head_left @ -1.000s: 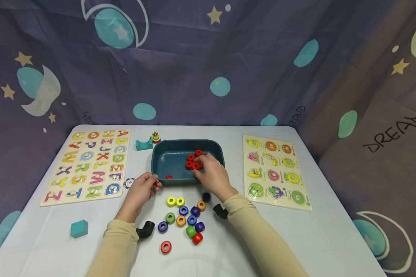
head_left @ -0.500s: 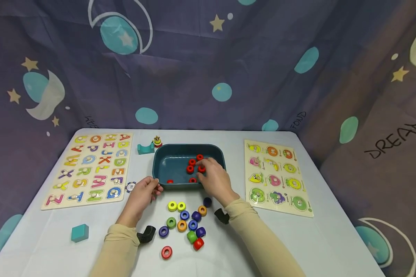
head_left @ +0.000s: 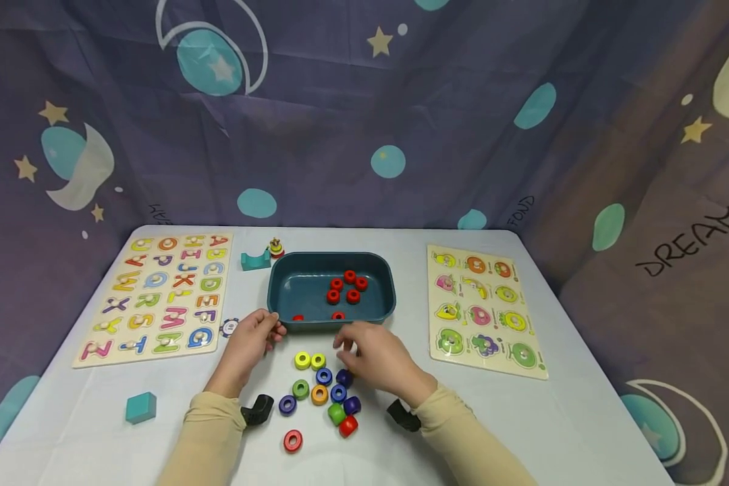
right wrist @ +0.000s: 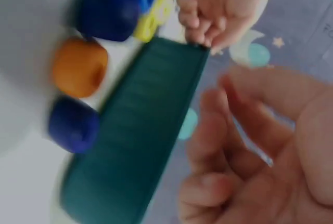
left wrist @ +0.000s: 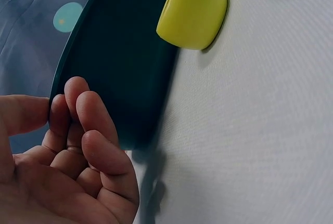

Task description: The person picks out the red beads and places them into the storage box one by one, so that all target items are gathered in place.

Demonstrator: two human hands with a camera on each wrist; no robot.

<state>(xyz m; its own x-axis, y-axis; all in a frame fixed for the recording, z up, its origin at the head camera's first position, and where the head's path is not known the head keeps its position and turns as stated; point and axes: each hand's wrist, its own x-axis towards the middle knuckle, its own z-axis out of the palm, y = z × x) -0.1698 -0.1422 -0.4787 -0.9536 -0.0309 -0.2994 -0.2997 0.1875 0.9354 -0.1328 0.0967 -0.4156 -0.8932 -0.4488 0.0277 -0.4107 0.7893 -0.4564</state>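
With thumb and forefinger, my left hand point(head_left: 252, 344) pinches the near-left rim of a dark teal tray point(head_left: 300, 290); the left wrist view shows the rim between them. Several red beads point(head_left: 353, 295) lie inside the tray, mostly toward its right half. My right hand point(head_left: 379, 358) hovers just in front of the tray, fingers loosely bent, nothing visible between them. Under it, the right wrist view shows an orange bead point(right wrist: 80, 68) and a dark blue bead point(right wrist: 73, 125), both hidden in the head view. Two yellow beads point(head_left: 302, 360) lie between the hands.
Nearer me lie more loose beads, among them a green bead point(head_left: 300, 389) and a red bead point(head_left: 293, 441). An alphabet board point(head_left: 158, 297) is at left, a fruit board point(head_left: 486, 310) at right. A teal block point(head_left: 141, 408) sits front left; a teal arch point(head_left: 256, 261) stands behind.
My right hand has left the tray and come back toward me, over the loose beads. The red beads it was among now lie more spread out. My left hand stays on the rim.
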